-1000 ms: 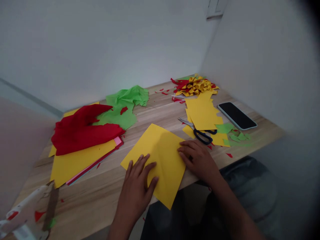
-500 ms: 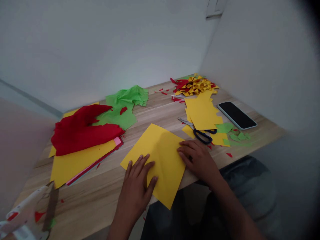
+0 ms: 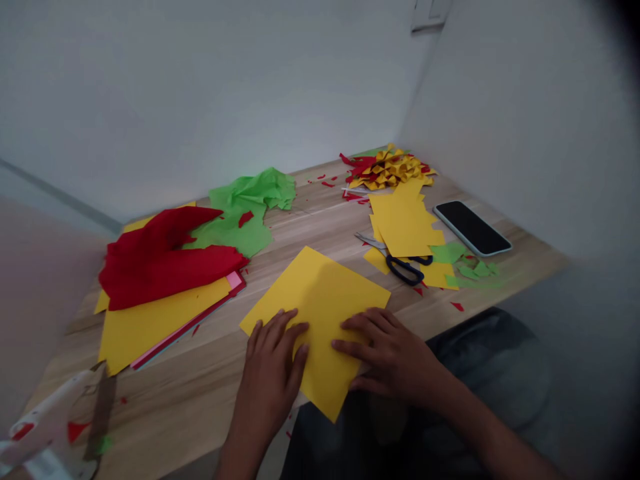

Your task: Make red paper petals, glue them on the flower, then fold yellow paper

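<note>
A yellow paper sheet (image 3: 320,287) lies at a slant near the table's front edge, one corner jutting past it. My left hand (image 3: 273,363) rests on its left part, fingers spread and flat. On the sheet's right part lies my right hand (image 3: 387,353), its fingers apart and the thumb near the lower right edge. Neither hand grips anything. Dark-handled scissors (image 3: 404,270) lie right of the sheet, beside a stack of smaller yellow papers (image 3: 403,223).
Red crepe paper (image 3: 160,267) covers yellow sheets (image 3: 165,320) at left, with green crepe paper (image 3: 245,213) behind. Folded yellow pieces (image 3: 395,170) sit at the back right, a phone (image 3: 473,228) at right. A glue gun (image 3: 45,427) is at the lower left.
My right hand has moved left and down over the yellow sheet, uncovering its right corner. The sheet's right part now lies flatter. My left hand has hardly moved.
</note>
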`<state>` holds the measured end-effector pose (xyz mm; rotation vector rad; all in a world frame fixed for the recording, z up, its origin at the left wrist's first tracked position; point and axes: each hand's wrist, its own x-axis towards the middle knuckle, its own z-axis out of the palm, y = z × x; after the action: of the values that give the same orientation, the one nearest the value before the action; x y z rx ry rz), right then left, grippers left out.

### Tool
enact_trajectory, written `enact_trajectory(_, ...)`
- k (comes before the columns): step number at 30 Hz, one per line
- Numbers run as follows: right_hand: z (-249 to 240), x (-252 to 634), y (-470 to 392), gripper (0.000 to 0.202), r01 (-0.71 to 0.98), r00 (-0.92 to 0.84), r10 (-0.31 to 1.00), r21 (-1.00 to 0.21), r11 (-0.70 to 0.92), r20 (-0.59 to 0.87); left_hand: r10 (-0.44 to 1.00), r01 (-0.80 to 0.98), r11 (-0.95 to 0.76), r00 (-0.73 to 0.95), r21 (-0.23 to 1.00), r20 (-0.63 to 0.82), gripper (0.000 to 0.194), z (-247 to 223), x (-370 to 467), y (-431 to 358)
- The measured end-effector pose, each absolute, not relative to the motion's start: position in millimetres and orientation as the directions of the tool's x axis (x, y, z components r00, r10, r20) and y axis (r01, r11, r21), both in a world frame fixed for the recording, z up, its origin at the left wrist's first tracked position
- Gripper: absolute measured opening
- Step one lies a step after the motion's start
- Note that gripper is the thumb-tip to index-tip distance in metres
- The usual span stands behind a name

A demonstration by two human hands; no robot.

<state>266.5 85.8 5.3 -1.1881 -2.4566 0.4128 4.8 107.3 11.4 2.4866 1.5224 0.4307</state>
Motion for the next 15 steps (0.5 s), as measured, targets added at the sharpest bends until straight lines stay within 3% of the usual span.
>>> enact_trajectory(15, 4.2, 264.9, 85.4, 0.045, 0.697, -0.537, 0.812, -0.423, 0.58, 0.228, 0.894, 0.831, -0.448, 0.421, 0.33, 0.152, 0.025, 13.5, 5.2, 106.0)
